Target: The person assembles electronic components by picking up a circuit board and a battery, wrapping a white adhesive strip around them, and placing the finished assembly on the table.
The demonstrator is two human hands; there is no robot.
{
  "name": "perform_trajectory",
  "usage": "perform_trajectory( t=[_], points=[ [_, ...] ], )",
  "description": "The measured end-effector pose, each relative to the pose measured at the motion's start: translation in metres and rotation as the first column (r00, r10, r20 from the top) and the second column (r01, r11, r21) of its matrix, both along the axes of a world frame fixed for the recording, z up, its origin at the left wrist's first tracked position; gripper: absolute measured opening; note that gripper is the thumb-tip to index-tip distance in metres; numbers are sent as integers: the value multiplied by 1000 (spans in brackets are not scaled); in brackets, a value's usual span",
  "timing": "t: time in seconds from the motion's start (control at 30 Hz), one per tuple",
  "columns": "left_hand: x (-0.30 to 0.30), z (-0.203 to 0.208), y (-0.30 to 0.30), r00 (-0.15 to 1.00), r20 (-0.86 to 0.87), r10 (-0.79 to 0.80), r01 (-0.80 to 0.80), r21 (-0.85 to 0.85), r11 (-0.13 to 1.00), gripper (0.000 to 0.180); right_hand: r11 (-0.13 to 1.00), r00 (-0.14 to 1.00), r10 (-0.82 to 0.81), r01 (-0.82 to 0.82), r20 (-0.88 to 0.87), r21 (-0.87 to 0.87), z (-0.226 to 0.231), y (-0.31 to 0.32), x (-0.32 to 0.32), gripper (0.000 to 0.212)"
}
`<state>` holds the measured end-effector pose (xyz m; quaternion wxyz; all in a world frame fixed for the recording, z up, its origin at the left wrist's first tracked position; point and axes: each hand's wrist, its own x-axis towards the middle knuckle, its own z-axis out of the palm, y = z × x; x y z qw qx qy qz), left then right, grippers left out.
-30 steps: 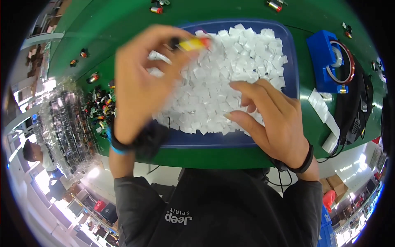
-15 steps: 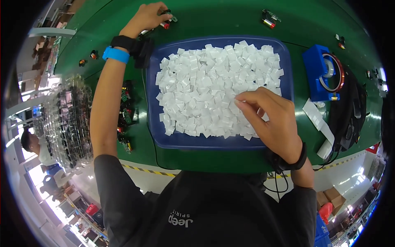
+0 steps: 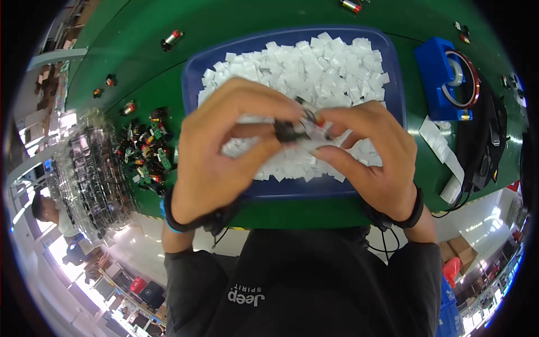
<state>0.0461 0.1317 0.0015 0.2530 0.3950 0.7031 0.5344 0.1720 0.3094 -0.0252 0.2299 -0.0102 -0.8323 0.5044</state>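
Over the tray, my left hand (image 3: 224, 151) is closed in a pinch on a small electronic assembly (image 3: 292, 130), dark with thin wires and blurred by motion. My right hand (image 3: 373, 154) meets it from the right, index finger and thumb bent around its red-tipped end. A pale piece seems to lie between those right fingers, but blur hides what it is. Beneath both hands stands the blue tray (image 3: 190, 73), heaped with small white square pieces (image 3: 314, 67).
Many small circuit boards with cells (image 3: 147, 147) lie piled left of the tray. Single cylindrical cells (image 3: 172, 40) are scattered farther back. To the right stand a blue tape dispenser (image 3: 432, 78), a white strip (image 3: 441, 146) and a black bag (image 3: 477, 140). Stacked clear trays (image 3: 92, 174) rise at far left.
My left hand has come back from the far left of the table to above the tray, bringing an electronic assembly. My right hand stays over the tray, its fingers now at that assembly.
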Motion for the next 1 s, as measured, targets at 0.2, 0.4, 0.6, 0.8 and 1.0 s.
perform_trajectory(
  t=[0.2,0.4,0.6,0.8,1.0],
  points=[
    [18,2,5,985,111,131,-133,11,991,46,952,981,118,-68,-152,297,-1,7,7,25],
    [14,6,5,951,-300,-73,28,-152,988,46,910,932,183,-40,-314,412,-6,6,6,21],
    [17,-4,7,860,-507,55,-60,6,998,37,902,949,159,-28,-271,431,-1,8,8,22],
    [17,-1,1,616,-786,52,12,75,997,28,956,974,125,-68,-189,284,-5,13,11,24],
    [18,-4,2,611,-787,85,-61,60,996,25,916,966,79,27,247,-401,11,0,10,23]
  ],
)
